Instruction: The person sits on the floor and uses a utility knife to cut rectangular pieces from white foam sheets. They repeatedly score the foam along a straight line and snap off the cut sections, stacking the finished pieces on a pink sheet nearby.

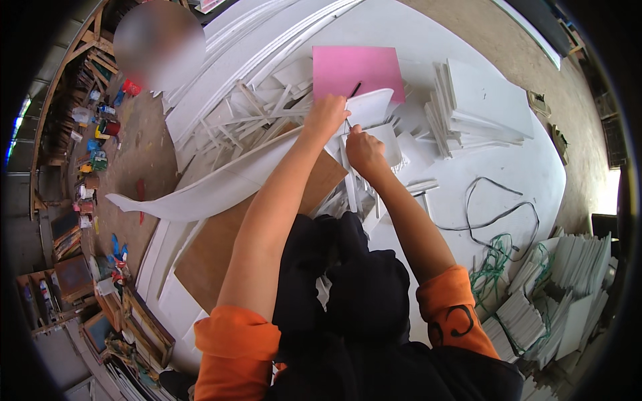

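My left hand [326, 115] presses down on a curved white foam sheet [368, 107] that lies over the edge of a pink board [354, 70]. A dark pen [355, 89] rests on the pink board just beyond it. My right hand [363, 148] is closed around a thin blade-like tool [348, 125] whose tip meets the white sheet beside my left hand. Both hands work close together, nearly touching. A long curved white strip [200, 194] runs away to the left under my left forearm.
Stacks of white cut panels [478, 110] lie at the right, more stacks [568, 294] at the lower right. A black cable [498, 217] and green cord [495, 267] lie on the white table. Brown board [214, 250] sits below. Another person stands at the upper left; clutter lines the left floor.
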`<act>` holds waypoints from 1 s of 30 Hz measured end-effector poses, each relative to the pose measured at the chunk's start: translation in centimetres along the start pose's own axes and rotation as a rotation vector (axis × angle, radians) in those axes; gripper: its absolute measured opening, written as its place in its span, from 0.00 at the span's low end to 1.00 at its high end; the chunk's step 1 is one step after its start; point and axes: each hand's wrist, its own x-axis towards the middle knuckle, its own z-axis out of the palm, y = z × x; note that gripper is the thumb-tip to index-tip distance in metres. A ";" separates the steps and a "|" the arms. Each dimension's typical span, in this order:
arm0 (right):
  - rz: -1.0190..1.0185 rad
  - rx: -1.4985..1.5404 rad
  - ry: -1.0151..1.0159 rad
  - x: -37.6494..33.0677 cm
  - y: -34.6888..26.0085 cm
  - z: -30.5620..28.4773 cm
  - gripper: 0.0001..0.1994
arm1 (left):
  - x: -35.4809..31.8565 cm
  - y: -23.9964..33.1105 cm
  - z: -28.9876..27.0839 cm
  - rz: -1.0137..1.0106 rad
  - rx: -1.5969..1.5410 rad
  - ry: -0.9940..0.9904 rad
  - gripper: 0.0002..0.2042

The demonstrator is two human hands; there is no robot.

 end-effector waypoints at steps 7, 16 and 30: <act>0.004 0.012 0.064 -2.2 0.7 0.9 0.10 | 0.2 -0.4 -0.3 0.032 -0.001 -0.028 0.14; 0.022 -0.099 0.040 1.0 -0.6 1.6 0.09 | 0.0 -1.1 0.3 0.107 -0.073 -0.038 0.13; -0.028 -0.013 0.104 2.5 -0.2 2.9 0.08 | 0.0 -1.4 0.6 0.173 -0.149 0.112 0.08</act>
